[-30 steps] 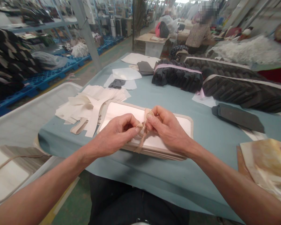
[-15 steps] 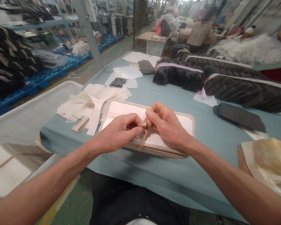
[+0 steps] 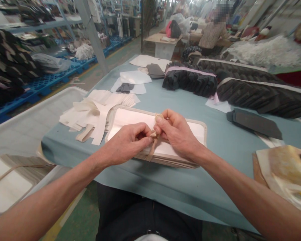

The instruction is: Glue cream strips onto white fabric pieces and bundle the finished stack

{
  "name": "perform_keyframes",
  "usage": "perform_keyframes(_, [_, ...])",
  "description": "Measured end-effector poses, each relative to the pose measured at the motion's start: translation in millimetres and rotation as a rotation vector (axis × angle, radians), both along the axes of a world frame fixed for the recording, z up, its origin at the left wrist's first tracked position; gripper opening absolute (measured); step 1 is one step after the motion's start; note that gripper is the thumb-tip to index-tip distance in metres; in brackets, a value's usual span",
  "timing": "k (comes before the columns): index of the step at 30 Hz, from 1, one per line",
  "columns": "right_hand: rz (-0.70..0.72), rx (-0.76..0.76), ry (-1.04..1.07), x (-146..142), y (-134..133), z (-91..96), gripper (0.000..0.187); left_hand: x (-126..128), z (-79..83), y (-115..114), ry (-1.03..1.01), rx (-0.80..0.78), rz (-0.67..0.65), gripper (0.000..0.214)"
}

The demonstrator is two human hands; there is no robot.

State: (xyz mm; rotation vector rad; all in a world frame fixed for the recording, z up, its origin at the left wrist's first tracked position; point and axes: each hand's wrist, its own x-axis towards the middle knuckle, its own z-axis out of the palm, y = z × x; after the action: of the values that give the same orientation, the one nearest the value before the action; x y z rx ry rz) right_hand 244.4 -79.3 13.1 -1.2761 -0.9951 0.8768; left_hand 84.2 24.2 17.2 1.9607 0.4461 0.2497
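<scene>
A stack of white panels with beige edging (image 3: 130,117) lies on the table in front of me. Around its middle runs a beige fabric strip (image 3: 152,152), gathered at the top between my hands. My left hand (image 3: 130,139) pinches one part of the strip between thumb and forefinger. Close beside it, my right hand (image 3: 177,132) is closed on another part, with a bit of the strip showing above its thumb. The crossing of the strip is partly hidden by my fingers.
Loose cream fabric pieces (image 3: 100,103) lie left of the stack. Tied dark bundles (image 3: 190,80) and a dark flat piece (image 3: 256,124) are on the blue-green table cover (image 3: 175,103). A white bin (image 3: 65,100) stands at the left. Another person (image 3: 212,35) sits farther back.
The view has shifted slightly. Both hands keep hold of the strip in almost the same place, with only small finger movement.
</scene>
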Motion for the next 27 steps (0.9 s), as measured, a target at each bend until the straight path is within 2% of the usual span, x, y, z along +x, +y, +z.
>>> perform_keyframes(12, [-0.01, -0.019, 0.124, -1, 5, -2.9, 0.044, -2, 1.8, -4, -0.001, 0.033, -0.001, 0.021])
perform_keyframes(21, [-0.132, -0.05, 0.21, -4, 10, -0.9, 0.036, 0, 1.3, -4, 0.006, 0.047, -0.01, 0.021])
perform_keyframes(27, [-0.17, -0.055, 0.239, -4, 12, -0.3, 0.033, -4, -1.7, -2, -0.052, -0.01, -0.082, 0.022])
